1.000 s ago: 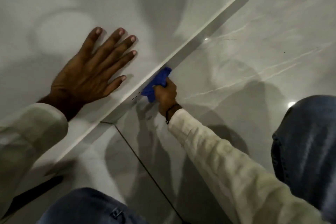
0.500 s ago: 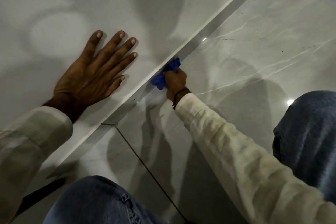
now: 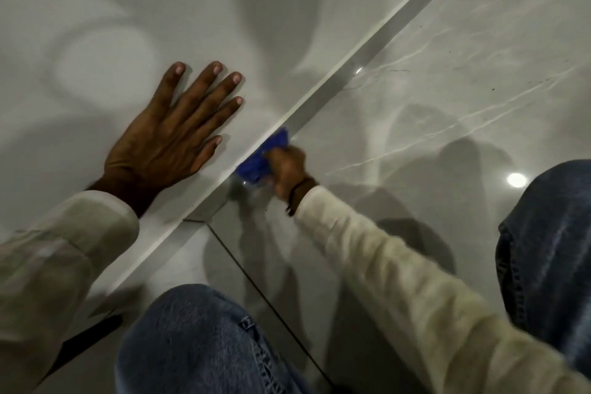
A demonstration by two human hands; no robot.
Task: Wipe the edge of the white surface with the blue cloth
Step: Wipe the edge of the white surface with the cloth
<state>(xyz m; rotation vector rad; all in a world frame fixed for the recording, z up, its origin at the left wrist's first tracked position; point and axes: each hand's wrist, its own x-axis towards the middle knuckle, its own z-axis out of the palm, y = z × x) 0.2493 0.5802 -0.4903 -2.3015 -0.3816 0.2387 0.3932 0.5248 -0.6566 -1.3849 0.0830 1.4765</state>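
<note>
The white surface (image 3: 224, 9) fills the upper left, and its edge (image 3: 351, 64) runs diagonally from lower left to upper right. My left hand (image 3: 169, 137) lies flat on top of the surface, fingers spread, holding nothing. Just below the edge, my right hand (image 3: 287, 166) is closed on a bunched blue cloth (image 3: 260, 158), which presses against the side of the edge. The hand and cloth are blurred by motion. Part of the cloth is hidden under my fingers.
Below the edge lies a glossy grey marble-look tiled floor (image 3: 447, 105) with a dark grout line (image 3: 262, 291). My knees in blue jeans sit at bottom centre (image 3: 192, 345) and at the right (image 3: 550, 249). A dark strip (image 3: 89, 339) shows at lower left.
My right hand first slid the blue cloth up along the edge to the upper right, then back down toward the lower left. The left hand has stayed flat in place.
</note>
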